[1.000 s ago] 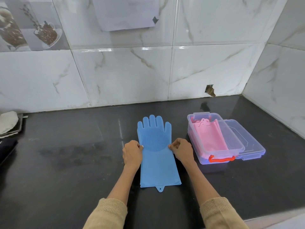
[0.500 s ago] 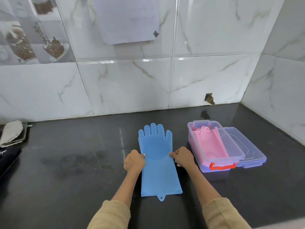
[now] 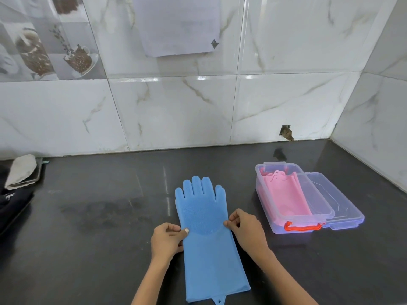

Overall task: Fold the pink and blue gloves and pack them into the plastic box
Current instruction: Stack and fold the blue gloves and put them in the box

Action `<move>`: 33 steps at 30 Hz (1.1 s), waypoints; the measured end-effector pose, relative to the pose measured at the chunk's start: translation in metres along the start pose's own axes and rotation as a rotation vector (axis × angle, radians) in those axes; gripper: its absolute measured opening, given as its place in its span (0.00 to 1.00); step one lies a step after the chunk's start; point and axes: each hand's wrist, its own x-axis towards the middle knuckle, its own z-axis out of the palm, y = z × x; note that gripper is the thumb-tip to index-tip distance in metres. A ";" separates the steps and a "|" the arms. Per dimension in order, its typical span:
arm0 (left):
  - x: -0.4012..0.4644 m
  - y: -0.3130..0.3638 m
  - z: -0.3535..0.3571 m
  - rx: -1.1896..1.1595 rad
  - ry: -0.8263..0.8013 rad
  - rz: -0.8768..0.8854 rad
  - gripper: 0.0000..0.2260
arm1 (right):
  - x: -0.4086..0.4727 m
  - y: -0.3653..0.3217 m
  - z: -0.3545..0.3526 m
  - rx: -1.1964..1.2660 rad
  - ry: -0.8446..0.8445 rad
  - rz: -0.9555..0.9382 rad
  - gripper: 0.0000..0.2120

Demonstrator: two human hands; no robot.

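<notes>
Black counter (image 3: 88,249) bare leftward | hands — pinching blue glove (image 3: 207,234) side edges

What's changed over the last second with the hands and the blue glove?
Hardly anything. The left hand and right hand keep pinching the edges of the blue glove, which stays flat and unfolded. The pink glove stays in the plastic box. Only the camera tilted.

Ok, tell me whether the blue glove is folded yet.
Not yet. The blue glove lies spread flat on the counter, fingers toward the wall, each hand pinching a side edge.
</notes>
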 end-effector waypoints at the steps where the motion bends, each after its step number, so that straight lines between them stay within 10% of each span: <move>1: -0.001 0.000 0.001 -0.022 0.039 -0.014 0.09 | 0.001 -0.001 0.000 -0.022 0.005 -0.011 0.08; 15: -0.008 0.001 0.005 0.052 0.178 -0.003 0.07 | 0.013 0.003 0.000 -0.280 -0.029 -0.208 0.07; 24: 0.002 -0.006 -0.025 0.911 -0.097 0.777 0.10 | 0.014 0.028 -0.026 -0.436 -0.269 -0.587 0.11; 33: 0.019 -0.002 -0.037 1.196 -0.333 1.107 0.17 | 0.031 0.029 -0.043 -0.790 -0.345 -1.019 0.21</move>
